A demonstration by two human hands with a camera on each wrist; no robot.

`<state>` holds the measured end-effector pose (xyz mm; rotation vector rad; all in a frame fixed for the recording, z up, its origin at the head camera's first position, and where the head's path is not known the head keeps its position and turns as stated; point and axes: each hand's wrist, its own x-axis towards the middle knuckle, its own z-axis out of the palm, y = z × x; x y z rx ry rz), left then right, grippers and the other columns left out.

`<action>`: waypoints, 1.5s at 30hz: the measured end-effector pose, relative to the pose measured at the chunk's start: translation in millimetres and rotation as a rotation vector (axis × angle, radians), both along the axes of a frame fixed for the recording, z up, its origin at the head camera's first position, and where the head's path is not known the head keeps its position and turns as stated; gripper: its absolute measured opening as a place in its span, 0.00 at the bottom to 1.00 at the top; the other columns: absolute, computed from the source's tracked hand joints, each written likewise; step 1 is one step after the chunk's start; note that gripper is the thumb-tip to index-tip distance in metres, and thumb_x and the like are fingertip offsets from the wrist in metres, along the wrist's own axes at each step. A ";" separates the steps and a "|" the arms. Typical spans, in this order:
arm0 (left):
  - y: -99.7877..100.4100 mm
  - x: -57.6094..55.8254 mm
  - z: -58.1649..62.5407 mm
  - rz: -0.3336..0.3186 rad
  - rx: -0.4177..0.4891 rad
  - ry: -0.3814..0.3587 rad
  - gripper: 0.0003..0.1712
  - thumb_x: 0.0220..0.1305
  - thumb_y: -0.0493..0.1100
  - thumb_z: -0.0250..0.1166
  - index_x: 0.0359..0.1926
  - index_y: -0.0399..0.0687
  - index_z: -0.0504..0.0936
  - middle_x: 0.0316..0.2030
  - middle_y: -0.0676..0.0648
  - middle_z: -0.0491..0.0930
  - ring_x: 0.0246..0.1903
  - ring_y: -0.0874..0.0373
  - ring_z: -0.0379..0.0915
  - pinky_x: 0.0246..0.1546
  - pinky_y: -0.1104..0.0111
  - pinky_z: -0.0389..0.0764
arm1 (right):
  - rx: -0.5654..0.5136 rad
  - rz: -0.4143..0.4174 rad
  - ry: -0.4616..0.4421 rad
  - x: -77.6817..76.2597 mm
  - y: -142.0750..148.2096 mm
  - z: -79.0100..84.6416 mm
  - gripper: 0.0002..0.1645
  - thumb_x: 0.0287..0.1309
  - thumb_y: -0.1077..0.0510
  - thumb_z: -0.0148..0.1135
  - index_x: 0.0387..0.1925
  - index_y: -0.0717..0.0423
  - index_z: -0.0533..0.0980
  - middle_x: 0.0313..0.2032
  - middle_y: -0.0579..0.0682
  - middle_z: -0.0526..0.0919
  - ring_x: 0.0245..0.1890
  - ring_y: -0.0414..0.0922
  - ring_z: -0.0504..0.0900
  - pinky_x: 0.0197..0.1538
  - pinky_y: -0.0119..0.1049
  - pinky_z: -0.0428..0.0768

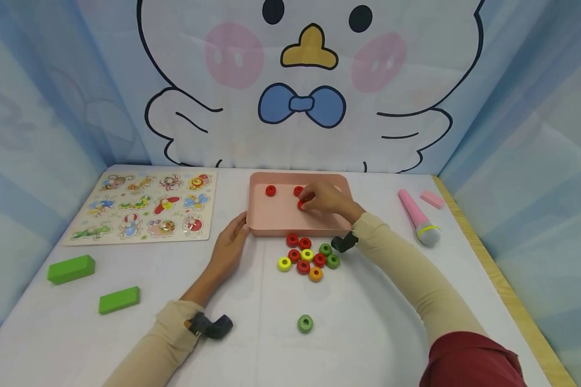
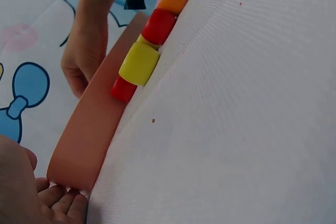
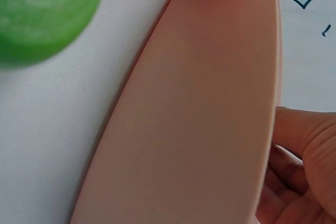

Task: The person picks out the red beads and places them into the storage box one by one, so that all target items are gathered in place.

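A pink tray stands at the back of the table. Inside it are red ring beads, one towards the left and another close to my right hand. My right hand reaches over the tray and pinches a red bead low over its floor. In the right wrist view the tray wall hides that bead. My left hand rests against the tray's left front corner, its fingers touching the wall. In front of the tray lie several red, yellow, green and orange beads.
A lone green bead lies nearer the front. On the left are an insect picture board and two green blocks. A pink toy microphone and a pink block lie on the right.
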<state>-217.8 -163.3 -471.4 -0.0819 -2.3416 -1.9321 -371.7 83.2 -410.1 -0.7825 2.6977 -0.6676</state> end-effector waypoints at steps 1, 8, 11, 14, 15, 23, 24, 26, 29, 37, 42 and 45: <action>0.1 0.0 0.3 0.001 -0.003 -0.001 0.28 0.78 0.42 0.47 0.73 0.37 0.60 0.70 0.40 0.62 0.70 0.53 0.56 0.70 0.65 0.59 | -0.005 0.001 0.003 0.0 0.3 -0.6 0.16 0.58 0.59 0.70 0.49 0.58 0.84 0.44 0.52 0.82 0.44 0.49 0.76 0.50 0.37 0.80; 0.0 -0.3 1.9 0.004 -0.017 0.016 0.27 0.78 0.42 0.47 0.73 0.37 0.60 0.70 0.40 0.63 0.70 0.52 0.57 0.70 0.64 0.58 | -0.050 -0.006 0.005 1.8 2.6 -2.1 0.18 0.59 0.59 0.70 0.51 0.58 0.83 0.46 0.51 0.83 0.46 0.49 0.77 0.52 0.38 0.80; 0.7 0.3 -0.2 0.006 -0.014 0.008 0.27 0.78 0.42 0.47 0.73 0.38 0.60 0.70 0.40 0.63 0.70 0.52 0.57 0.70 0.64 0.58 | -0.064 -0.008 0.013 4.9 6.7 -2.7 0.20 0.59 0.57 0.70 0.53 0.57 0.82 0.49 0.51 0.82 0.48 0.49 0.78 0.54 0.39 0.79; 1.2 1.3 -2.5 0.005 -0.012 -0.007 0.28 0.78 0.43 0.47 0.73 0.39 0.60 0.70 0.40 0.62 0.70 0.52 0.56 0.70 0.63 0.58 | -0.092 0.006 0.045 12.7 12.4 -0.4 0.21 0.59 0.57 0.70 0.54 0.58 0.81 0.51 0.52 0.82 0.50 0.50 0.78 0.54 0.41 0.79; 1.2 1.8 -2.6 0.007 -0.015 -0.011 0.28 0.78 0.44 0.47 0.73 0.39 0.60 0.70 0.40 0.62 0.70 0.52 0.56 0.70 0.63 0.58 | -0.108 0.014 0.050 16.4 14.3 0.9 0.21 0.59 0.57 0.70 0.54 0.59 0.81 0.51 0.53 0.82 0.50 0.50 0.78 0.54 0.41 0.80; 0.7 0.8 -2.0 -0.005 -0.002 0.003 0.27 0.78 0.42 0.47 0.73 0.37 0.60 0.70 0.39 0.63 0.70 0.51 0.57 0.70 0.63 0.59 | -0.188 0.090 0.069 63.2 29.0 18.3 0.21 0.59 0.60 0.70 0.54 0.60 0.81 0.50 0.55 0.83 0.48 0.50 0.80 0.52 0.43 0.83; 0.8 0.9 -1.3 -0.004 -0.001 0.002 0.27 0.78 0.42 0.47 0.73 0.37 0.60 0.70 0.39 0.63 0.69 0.52 0.57 0.70 0.63 0.59 | -0.197 0.097 0.061 70.2 30.8 20.3 0.21 0.58 0.59 0.70 0.54 0.60 0.81 0.50 0.55 0.83 0.48 0.49 0.80 0.52 0.43 0.82; 1.1 0.8 0.1 -0.005 0.002 0.000 0.27 0.78 0.42 0.47 0.73 0.37 0.60 0.70 0.39 0.63 0.69 0.52 0.57 0.69 0.63 0.59 | -0.212 0.115 0.039 84.0 34.6 23.7 0.21 0.58 0.59 0.70 0.53 0.59 0.81 0.49 0.54 0.83 0.48 0.49 0.81 0.53 0.42 0.82; 1.3 0.5 1.3 -0.007 0.005 -0.001 0.27 0.78 0.42 0.47 0.73 0.37 0.60 0.70 0.39 0.62 0.70 0.51 0.57 0.70 0.64 0.59 | -0.212 0.155 -0.015 102.1 41.1 24.8 0.18 0.59 0.61 0.69 0.52 0.58 0.81 0.47 0.50 0.83 0.47 0.46 0.81 0.52 0.39 0.82; 0.6 0.5 2.2 -0.006 -0.010 -0.005 0.28 0.78 0.44 0.46 0.73 0.38 0.60 0.70 0.40 0.61 0.70 0.52 0.56 0.70 0.64 0.58 | -0.108 0.254 -0.108 127.7 54.8 9.7 0.15 0.57 0.61 0.71 0.48 0.54 0.83 0.43 0.47 0.83 0.41 0.42 0.80 0.45 0.31 0.83; 0.1 0.2 1.1 -0.004 -0.016 -0.005 0.28 0.78 0.44 0.46 0.73 0.39 0.60 0.70 0.40 0.62 0.70 0.53 0.56 0.70 0.64 0.58 | -0.065 0.268 -0.032 130.8 54.2 1.7 0.15 0.55 0.62 0.72 0.46 0.54 0.84 0.41 0.44 0.84 0.42 0.43 0.79 0.47 0.33 0.82; 0.5 0.1 0.6 0.001 -0.027 -0.008 0.27 0.78 0.44 0.46 0.73 0.39 0.60 0.70 0.41 0.62 0.70 0.53 0.56 0.70 0.64 0.57 | -0.021 0.270 0.007 131.4 52.2 0.0 0.15 0.56 0.60 0.72 0.46 0.54 0.84 0.40 0.42 0.84 0.42 0.42 0.78 0.46 0.32 0.81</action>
